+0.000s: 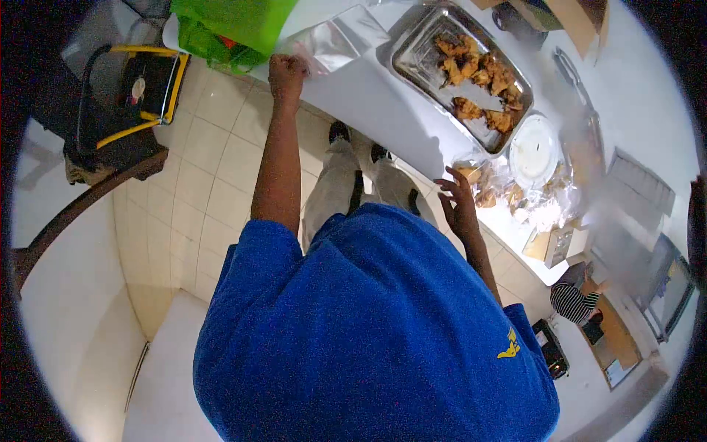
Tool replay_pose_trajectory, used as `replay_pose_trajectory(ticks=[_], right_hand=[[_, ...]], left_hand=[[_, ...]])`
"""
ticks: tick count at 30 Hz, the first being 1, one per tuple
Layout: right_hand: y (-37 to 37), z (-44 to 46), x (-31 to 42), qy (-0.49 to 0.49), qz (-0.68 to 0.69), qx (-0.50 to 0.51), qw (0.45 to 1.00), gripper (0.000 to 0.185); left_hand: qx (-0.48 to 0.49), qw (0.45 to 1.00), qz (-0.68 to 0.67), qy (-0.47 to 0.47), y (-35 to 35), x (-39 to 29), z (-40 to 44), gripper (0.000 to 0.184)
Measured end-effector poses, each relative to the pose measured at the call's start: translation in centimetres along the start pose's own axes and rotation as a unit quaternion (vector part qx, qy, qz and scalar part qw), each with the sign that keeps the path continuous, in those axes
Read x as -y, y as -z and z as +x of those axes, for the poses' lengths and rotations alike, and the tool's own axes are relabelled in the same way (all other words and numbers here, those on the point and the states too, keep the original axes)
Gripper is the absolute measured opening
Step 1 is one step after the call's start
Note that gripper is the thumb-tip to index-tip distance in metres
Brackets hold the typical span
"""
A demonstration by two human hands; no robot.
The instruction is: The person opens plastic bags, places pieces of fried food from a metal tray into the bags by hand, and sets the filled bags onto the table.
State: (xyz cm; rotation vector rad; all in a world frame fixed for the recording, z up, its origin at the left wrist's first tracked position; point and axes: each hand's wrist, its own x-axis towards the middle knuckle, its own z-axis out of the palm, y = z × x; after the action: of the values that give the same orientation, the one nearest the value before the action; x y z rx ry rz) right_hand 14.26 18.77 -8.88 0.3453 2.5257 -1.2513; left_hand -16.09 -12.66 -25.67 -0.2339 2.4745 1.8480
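— My blue shirt point(375, 324) fills the foreground.
— Your hands?
— My left hand point(287, 72) curls at the silvery plastic point(339, 40), which lies on the table point(361, 97) beside a green bag point(247, 26); whether its fingers pinch, I cannot tell. My right hand point(460, 206) hangs near wrapped food point(513, 193), fingers spread.
— And beyond?
— A metal tray point(421, 60) holding browned pieces point(458, 70).

What the left hand point(288, 72) touches is unclear; a cardboard box point(582, 22) is cropped above.
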Motion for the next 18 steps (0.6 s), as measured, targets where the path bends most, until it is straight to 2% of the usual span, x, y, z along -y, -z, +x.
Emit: replay_pose_trajectory(ticks=[2, 3, 6, 9, 12, 15, 18], right_hand=[[-0.3, 0.0, 0.8, 0.015, -0.008, -0.029, 0.999, 0.029], [-0.8, 0.0, 0.3, 0.019, -0.004, -0.044, 0.999, 0.030], [-1.5, 0.5, 1.2, 0.021, -0.001, -0.067, 0.998, 0.030], [-1.7, 1.5, 2.4, 0.011, 0.030, -0.086, 0.996, 0.031], [-1.2, 2.6, 3.8, 0.044, 0.017, -0.102, 0.994, 0.031], [-0.7, 4.1, 4.8, 0.064, 0.025, -0.128, 0.989, 0.028], [-1.1, 6.1, 5.4, 0.087, 0.048, -0.134, 0.986, 0.027]], left_hand=[[-0.005, 0.997, -0.055, 0.061, 0.8, -0.4, 0.1, 0.023], [-0.074, 0.996, 0.040, -0.009, 1.0, -0.4, -0.4, 0.022], [-0.113, 0.961, 0.246, -0.063, 3.5, -5.7, -2.3, 0.022], [-0.106, 0.994, -0.039, 0.003, 5.6, -1.1, -0.2, 0.024], [-0.066, 0.962, -0.261, 0.051, 7.3, -7.0, -2.2, 0.026], [0.007, 0.988, -0.140, 0.060, 9.5, -11.3, -2.6, 0.026], [0.095, 0.973, -0.200, 0.064, 10.1, -14.4, -3.3, 0.027]])
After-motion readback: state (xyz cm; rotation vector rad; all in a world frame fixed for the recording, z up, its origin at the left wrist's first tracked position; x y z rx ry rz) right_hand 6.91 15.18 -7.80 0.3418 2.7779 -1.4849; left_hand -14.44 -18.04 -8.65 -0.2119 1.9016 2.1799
